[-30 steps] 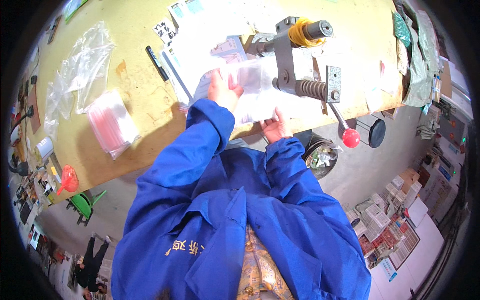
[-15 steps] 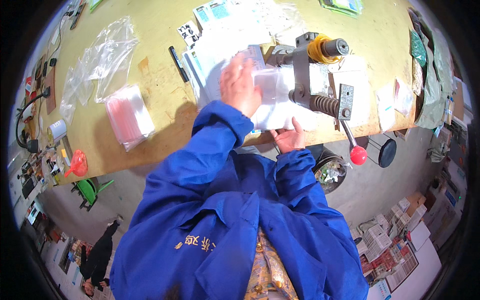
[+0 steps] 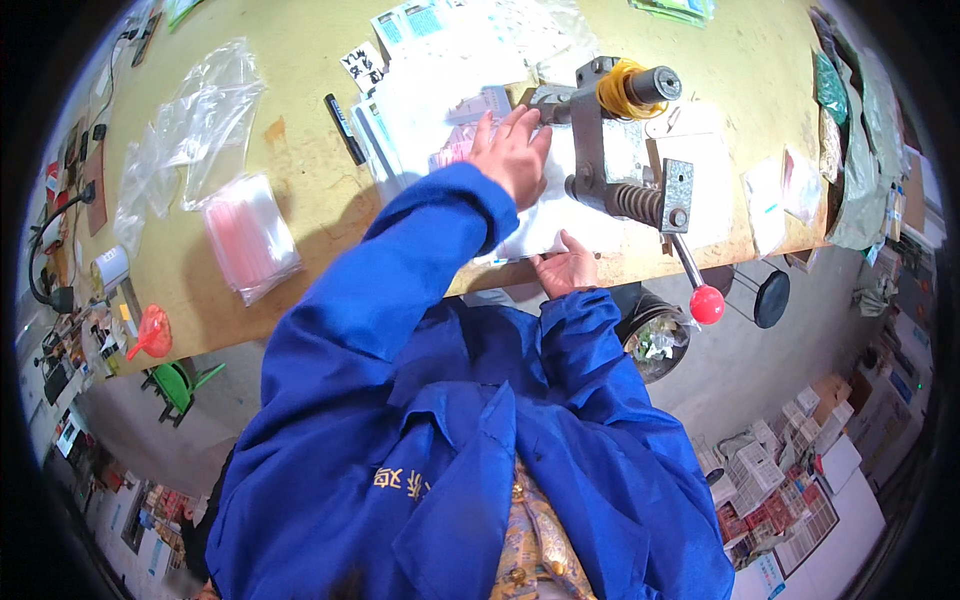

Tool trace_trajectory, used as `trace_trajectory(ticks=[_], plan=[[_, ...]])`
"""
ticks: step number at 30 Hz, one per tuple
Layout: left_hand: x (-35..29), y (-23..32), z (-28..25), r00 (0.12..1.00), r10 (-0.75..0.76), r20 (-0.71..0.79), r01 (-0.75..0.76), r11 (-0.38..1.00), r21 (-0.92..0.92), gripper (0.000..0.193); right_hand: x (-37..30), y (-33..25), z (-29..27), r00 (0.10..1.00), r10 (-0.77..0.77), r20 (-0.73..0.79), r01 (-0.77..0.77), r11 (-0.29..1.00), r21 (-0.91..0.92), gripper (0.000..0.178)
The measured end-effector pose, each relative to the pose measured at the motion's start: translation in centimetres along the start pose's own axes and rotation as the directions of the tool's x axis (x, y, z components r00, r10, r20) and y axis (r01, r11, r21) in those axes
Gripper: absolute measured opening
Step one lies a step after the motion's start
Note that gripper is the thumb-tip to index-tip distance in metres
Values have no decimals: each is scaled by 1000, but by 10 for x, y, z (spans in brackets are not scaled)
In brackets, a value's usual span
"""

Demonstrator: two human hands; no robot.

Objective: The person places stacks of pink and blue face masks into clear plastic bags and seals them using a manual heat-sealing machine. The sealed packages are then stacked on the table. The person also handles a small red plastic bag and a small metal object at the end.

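Note:
My left hand (image 3: pixel 512 155) lies palm down with its fingers apart, on white sheets and clear film beside a metal hand press (image 3: pixel 588 150). Pinkish packets (image 3: pixel 455 146) show just left of its fingers. At the table's front edge, my right hand (image 3: pixel 567 268) is turned partly palm up, thumb and fingers apart, against the near edge of a white sheet (image 3: pixel 565 225). The press has a coiled spring (image 3: pixel 634 205), a lever with a red ball knob (image 3: pixel 707 304), and yellow bands (image 3: pixel 620 88) wound round its shaft. What lies under my left palm is hidden.
Left on the table (image 3: pixel 300 215) lie a stack of pinkish clear bags (image 3: pixel 245 235), crumpled clear plastic (image 3: pixel 215 110) and a black marker (image 3: pixel 345 130). Papers (image 3: pixel 430 60) spread behind. Small bags (image 3: pixel 765 205) lie right. Below stand a bin (image 3: pixel 660 345) and a black stool (image 3: pixel 771 300).
My left hand has moved right toward the press and come down flat, its fingers spreading. Pinkish packets now show beside it. My right hand stays at the table edge.

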State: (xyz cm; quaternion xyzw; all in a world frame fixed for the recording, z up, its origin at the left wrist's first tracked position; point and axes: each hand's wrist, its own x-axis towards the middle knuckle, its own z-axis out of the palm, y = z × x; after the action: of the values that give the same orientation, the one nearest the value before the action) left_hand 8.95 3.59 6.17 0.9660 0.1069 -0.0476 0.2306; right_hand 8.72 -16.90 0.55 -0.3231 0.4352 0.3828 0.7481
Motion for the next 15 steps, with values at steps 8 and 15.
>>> trace_trajectory(ticks=[8, 15], plan=[[-50, 28, 31, 977, 212, 31, -214, 976, 47, 46, 14, -8, -13, 982, 117, -145, -133, 985, -106, 40], [-53, 17, 37, 958, 259, 124, -259, 966, -17, 58, -57, -39, -15, 929, -367, -52, 297, 820, -489, 28]])
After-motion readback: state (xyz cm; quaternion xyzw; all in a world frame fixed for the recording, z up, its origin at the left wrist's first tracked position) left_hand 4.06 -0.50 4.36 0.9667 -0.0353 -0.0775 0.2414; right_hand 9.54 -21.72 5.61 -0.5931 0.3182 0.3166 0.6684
